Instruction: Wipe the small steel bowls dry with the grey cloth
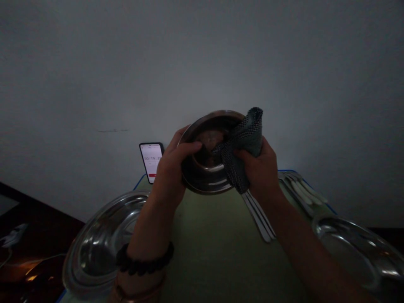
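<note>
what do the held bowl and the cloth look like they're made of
Held bowl: probably stainless steel, polished, since its grey wall shows bright curved reflections. Cloth: apparently woven fabric, matte, with a speckled dark-and-light pattern and soft folds; fibre unclear.

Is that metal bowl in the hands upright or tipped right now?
Tipped: the left hand holds the metal bowl with its opening facing the camera, its inside showing nearly face-on.

A black beaded bracelet (145, 262) and thin reddish band (143, 295) circle the left wrist (150, 239).
</note>
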Available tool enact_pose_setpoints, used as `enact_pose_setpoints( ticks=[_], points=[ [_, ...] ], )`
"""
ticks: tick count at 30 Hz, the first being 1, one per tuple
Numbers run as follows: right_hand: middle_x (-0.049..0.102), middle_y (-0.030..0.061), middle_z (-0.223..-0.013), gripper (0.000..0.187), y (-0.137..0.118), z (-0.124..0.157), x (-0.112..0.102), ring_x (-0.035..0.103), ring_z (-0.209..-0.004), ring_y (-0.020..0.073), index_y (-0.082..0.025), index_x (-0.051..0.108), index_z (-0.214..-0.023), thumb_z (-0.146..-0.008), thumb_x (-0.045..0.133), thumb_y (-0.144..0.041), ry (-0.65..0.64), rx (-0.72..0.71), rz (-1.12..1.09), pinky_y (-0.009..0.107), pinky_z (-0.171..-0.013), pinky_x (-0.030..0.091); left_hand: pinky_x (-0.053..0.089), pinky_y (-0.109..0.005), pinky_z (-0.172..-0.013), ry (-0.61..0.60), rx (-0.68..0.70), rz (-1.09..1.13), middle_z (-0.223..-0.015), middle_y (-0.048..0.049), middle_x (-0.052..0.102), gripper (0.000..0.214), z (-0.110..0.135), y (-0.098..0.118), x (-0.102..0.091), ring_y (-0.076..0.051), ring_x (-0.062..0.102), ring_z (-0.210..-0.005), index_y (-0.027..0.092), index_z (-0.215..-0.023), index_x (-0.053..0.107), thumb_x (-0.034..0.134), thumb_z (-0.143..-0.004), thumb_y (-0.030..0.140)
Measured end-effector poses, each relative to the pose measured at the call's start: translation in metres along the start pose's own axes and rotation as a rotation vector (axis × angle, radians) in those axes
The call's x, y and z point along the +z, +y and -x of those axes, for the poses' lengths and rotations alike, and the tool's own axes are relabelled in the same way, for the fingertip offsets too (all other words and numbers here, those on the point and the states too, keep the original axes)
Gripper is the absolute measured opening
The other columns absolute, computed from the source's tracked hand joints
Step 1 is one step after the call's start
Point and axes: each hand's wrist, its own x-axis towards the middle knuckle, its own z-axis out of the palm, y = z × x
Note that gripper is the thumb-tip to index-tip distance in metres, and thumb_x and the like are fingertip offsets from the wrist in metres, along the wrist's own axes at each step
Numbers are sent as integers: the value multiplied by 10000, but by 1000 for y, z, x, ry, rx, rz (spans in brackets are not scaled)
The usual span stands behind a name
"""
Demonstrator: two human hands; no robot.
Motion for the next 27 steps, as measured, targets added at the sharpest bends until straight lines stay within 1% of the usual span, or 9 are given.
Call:
enact_pose_setpoints(
  ticks=[3,5,10,12,15,17,22,27],
  points=[
    [598,8,-841,263,-2,1,0,540,-714,157,-212,558,-922,-660,589,-203,4,-5,0,321,-656,492,502,-303,-781,-51,45,-18,-844,9,666,229,2,2,0,-223,617,-984,232,-909,652,552,-703,230],
    [601,12,-857,262,-3,1,0,546,-728,160,-212,556,-929,-669,586,-207,5,-11,-5,325,-672,496,503,-295,-766,-50,57,-32,-823,13,665,197,2,1,-1,-218,622,-961,237,-877,660,563,-705,239],
    [617,15,-905,281,-2,1,1,564,-777,170,-221,566,-953,-673,598,-219,-8,-2,-29,351,-730,506,495,-283,-771,-15,56,17,-851,10,674,248,1,-5,0,-196,624,-912,228,-929,655,568,-697,243],
    [618,16,-902,284,-1,0,0,564,-778,171,-219,570,-956,-673,600,-222,-5,4,-33,350,-725,506,492,-279,-781,-6,47,46,-871,15,677,279,0,-7,1,-187,625,-901,225,-961,650,563,-696,236],
    [616,13,-886,280,-1,0,1,558,-767,167,-214,574,-951,-673,602,-224,-1,6,-39,346,-712,502,491,-283,-776,-32,16,52,-886,13,678,303,0,-6,1,-191,625,-895,214,-996,637,556,-704,229],
    [613,3,-860,274,0,0,1,554,-752,161,-211,581,-936,-664,615,-222,9,12,-65,341,-702,497,490,-287,-761,-31,6,59,-881,5,674,301,1,-5,1,-197,625,-881,204,-987,637,564,-696,220],
    [605,-6,-824,259,0,-1,2,542,-716,150,-202,593,-901,-646,639,-200,19,19,-118,337,-683,485,485,-263,-707,-9,74,92,-767,9,646,251,1,-7,1,-171,624,-791,204,-915,667,587,-678,216],
    [598,-1,-810,234,-1,-1,1,538,-709,155,-205,587,-887,-657,630,-203,20,12,-71,337,-660,482,490,-265,-684,-10,128,24,-749,11,645,261,2,-11,-1,-174,628,-783,214,-942,671,594,-693,225]
  ],
)
